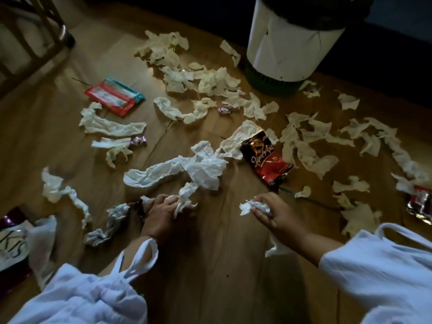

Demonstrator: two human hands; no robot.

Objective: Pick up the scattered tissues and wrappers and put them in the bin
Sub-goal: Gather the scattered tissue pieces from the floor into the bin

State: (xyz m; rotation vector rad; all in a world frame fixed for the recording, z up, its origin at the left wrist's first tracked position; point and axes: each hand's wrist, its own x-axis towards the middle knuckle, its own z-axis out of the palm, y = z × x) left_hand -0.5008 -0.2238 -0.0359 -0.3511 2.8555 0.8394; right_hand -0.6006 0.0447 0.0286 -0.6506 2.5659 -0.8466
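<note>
Fingers, left: your left hand (pixel 161 216) lies low on the wooden floor (pixel 222 265), its fingers (pixel 167 201) curled round a twisted white tissue (pixel 185 199).
Fingers, right: your right hand (pixel 278 213) pinches a small tissue wad (pixel 249 205) between thumb and fingertips, just above the floor.
Tissues: many more lie scattered across the floor; a long crumpled strip (pixel 163 170) lies just beyond your left hand.
Wrappers: a red-and-black coffee sachet (pixel 266 160) lies ahead of your right hand, touching a tissue at its upper end. Two small purple candy wrappers (pixel 225 109) (pixel 139 140) sit among the tissues. A red and teal packet (pixel 114 97) lies far left, and a foil wrapper (pixel 420 204) at the right edge.
Bin: the white bin (pixel 292 40) with a dark liner stands upright at the far side, well apart from both hands, with tissues near its base.
Sleeves: you wear loose white sleeves (pixel 385 277).
</note>
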